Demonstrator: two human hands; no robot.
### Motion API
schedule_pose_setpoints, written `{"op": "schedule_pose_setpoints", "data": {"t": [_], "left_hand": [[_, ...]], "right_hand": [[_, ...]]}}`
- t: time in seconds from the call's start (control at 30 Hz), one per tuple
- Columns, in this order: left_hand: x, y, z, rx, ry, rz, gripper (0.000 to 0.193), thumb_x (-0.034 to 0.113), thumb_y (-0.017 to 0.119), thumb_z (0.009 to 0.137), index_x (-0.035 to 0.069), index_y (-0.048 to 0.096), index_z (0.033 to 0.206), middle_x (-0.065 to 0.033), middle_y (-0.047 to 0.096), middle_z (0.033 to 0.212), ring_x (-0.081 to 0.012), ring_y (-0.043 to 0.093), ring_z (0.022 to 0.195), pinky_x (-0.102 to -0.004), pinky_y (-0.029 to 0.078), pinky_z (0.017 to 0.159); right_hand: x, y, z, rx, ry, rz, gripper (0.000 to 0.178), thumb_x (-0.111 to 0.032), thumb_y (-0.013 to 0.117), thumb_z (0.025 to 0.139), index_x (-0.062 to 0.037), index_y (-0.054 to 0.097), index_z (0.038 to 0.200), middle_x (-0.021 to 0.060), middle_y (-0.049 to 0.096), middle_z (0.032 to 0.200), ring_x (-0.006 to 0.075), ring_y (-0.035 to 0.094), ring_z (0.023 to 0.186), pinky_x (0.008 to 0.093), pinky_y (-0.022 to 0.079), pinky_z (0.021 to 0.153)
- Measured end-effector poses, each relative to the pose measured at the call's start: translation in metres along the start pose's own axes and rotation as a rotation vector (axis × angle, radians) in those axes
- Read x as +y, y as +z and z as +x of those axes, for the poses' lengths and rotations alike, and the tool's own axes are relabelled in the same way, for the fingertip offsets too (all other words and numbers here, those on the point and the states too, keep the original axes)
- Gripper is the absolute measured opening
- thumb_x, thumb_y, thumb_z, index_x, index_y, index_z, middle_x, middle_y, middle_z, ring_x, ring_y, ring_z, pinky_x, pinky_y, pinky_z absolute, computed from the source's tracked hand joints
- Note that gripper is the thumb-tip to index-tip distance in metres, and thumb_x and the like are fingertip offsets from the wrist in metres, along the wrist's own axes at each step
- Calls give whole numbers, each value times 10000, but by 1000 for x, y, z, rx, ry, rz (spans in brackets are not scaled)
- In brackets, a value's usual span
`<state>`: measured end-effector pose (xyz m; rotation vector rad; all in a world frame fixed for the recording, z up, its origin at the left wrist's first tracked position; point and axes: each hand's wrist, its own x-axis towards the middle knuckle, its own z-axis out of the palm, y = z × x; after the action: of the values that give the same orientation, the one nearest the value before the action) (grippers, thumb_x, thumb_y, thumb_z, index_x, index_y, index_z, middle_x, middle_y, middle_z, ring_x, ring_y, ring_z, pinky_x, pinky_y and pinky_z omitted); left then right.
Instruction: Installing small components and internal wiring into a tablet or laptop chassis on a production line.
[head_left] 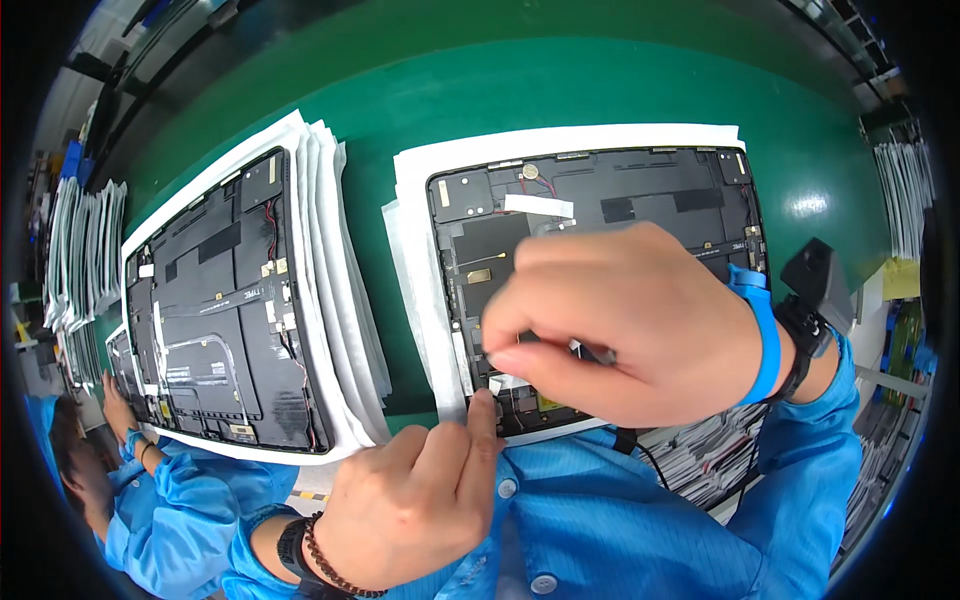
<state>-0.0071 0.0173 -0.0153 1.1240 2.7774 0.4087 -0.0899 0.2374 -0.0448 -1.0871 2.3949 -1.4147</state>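
An opened tablet-like device (480, 235) with a black inside lies in front of me on white padded sheets (425, 350). My right hand (620, 330) is over its lower left part, thumb and forefinger closed in a pinch. What they hold, if anything, I cannot make out. A small white piece (508, 382) shows just below the fingertips. My left hand (420, 495) rests at the near left corner, its index finger stretched onto the device edge and the other fingers bent. A white strip (540, 206) lies across the upper part of the device.
To the left, a similar open device (215, 320) rests on a stack of white padded sheets (345, 280). A person in blue (190, 500) works beside it. Green table surface (620, 80) extends behind. More white sheets (85, 240) stand far left, others (905, 195) far right.
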Motion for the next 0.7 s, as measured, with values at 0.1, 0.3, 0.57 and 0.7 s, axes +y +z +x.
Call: {"op": "schedule_pose_setpoints", "data": {"t": [0.1, 0.3, 0.57, 0.7], "left_hand": [[-10, 13, -6, 72, 76, 72, 439, 34, 675, 699, -82, 742, 1118, 9, 375, 689, -79, 430, 504, -253, 352, 381], [-8, 9, -2, 45, 26, 45, 458, 38, 669, 716, -93, 724, 1151, 6, 395, 700, -80, 459, 507, -258, 371, 388], [-5, 14, -2, 66, -9, 14, 464, 36, 673, 714, -99, 716, 1156, -2, 429, 701, -88, 498, 512, -262, 403, 396], [-4, 18, -2, 121, -76, -62, 349, 36, 710, 756, -90, 697, 1082, -7, 433, 686, -104, 521, 512, -272, 406, 394]], "right_hand": [[6, -4, -12, -85, -140, -147, 115, -87, 769, 846, -83, 686, 925, 35, 510, 751, 208, 540, 538, 355, 384, 452], [17, 0, -27, -161, -392, -315, 163, -167, 714, 761, -69, 587, 792, 44, 458, 745, 181, 565, 584, 334, 450, 444], [22, 5, -28, -147, -476, -389, 309, -171, 700, 737, -20, 727, 1006, 17, 497, 748, 141, 555, 596, 293, 485, 469], [20, 4, -27, -179, -478, -415, 359, -182, 698, 752, -14, 735, 1067, 10, 504, 753, 140, 558, 601, 289, 494, 472]]}}
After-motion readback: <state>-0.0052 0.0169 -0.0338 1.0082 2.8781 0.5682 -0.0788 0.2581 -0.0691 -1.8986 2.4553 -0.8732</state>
